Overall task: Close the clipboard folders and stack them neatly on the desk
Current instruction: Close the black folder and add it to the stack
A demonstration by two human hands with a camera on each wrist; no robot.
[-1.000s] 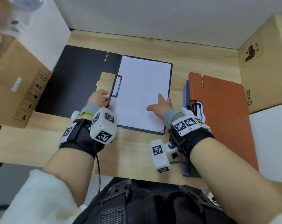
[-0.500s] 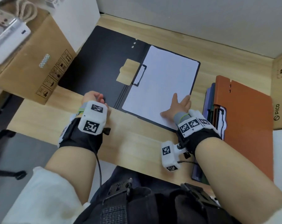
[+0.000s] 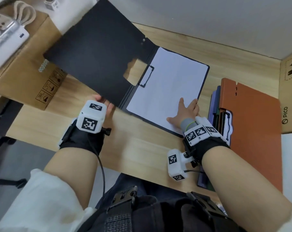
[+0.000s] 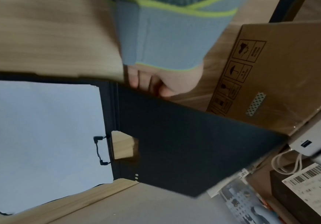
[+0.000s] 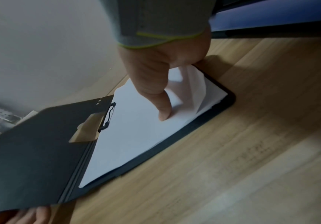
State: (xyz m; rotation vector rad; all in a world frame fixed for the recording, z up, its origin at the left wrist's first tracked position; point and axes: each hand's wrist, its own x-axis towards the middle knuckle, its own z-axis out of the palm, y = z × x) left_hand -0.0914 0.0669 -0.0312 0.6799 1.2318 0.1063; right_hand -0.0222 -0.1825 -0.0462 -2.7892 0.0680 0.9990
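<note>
At nine o'clock in my head view stands a brown cardboard box [image 3: 24, 76] carrying a white device [image 3: 7, 42] and a looped cord [image 3: 24, 13]. Just right of it, my left hand [image 3: 102, 104] grasps the near edge of the black clipboard folder's cover [image 3: 98, 61]; the left wrist view shows its fingers [image 4: 146, 80] curled under that edge, and the cover is raised off the worktop [image 3: 125, 148], tilted up toward eleven o'clock. A notch cut in the cover lies beside the wire clip [image 3: 146, 76], which holds white paper [image 3: 167, 91] on the folder's base, flat on the worktop at about one o'clock from the left hand. My right hand [image 3: 185, 111] lies open at the paper's near right corner; the right wrist view shows one extended finger [image 5: 163, 106] pressing the top sheet, whose corner curls up beside it, while I cannot tell how the other fingers sit. At three o'clock lies a stack of closed folders [image 3: 215, 111] with an orange folder [image 3: 252, 128] on top, its own clip visible at the left edge. A second cardboard box [image 3: 291, 91] stands beyond it at the far right.
</note>
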